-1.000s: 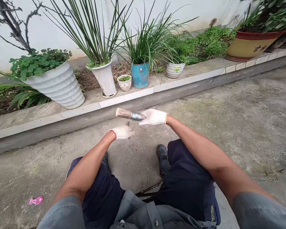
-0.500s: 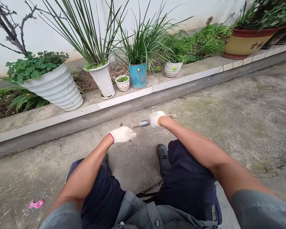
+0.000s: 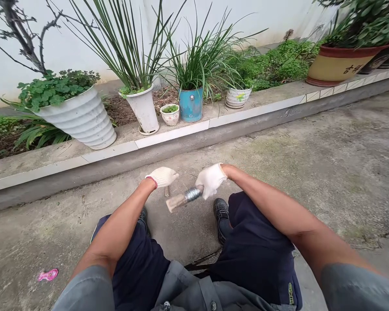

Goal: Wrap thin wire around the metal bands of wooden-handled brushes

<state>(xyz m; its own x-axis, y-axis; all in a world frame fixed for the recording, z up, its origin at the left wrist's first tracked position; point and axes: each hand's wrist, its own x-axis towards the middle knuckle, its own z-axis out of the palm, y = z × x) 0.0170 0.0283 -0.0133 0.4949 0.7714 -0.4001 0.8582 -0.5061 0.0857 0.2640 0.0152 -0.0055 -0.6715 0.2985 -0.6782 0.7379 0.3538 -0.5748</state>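
My right hand [image 3: 210, 180], in a white knit glove, is closed around a short wooden stick [image 3: 175, 202] with silvery wire [image 3: 192, 194] wound about its middle. The stick's bare, flat end points down to the left. Also in a white glove with a red cuff edge, my left hand [image 3: 163, 176] is just left of the wire coil, its fingers drawn together. What lies between them, if anything, is too small to make out. A small wooden piece [image 3: 167, 191] shows just below the left hand; whether the hand touches it is unclear.
A low tiled ledge [image 3: 168, 137] runs across the front. On it stand a ribbed white pot [image 3: 81, 119], a tall white pot [image 3: 144, 110], a blue bucket planter [image 3: 191, 105] and a yellow pot [image 3: 339, 67]. A pink object [image 3: 48, 274] lies on the concrete at left.
My right hand has come down slightly and turned, so the stick's bare end swings down to the left. My left hand has shifted slightly up and left, uncovering the wooden piece's lower end.
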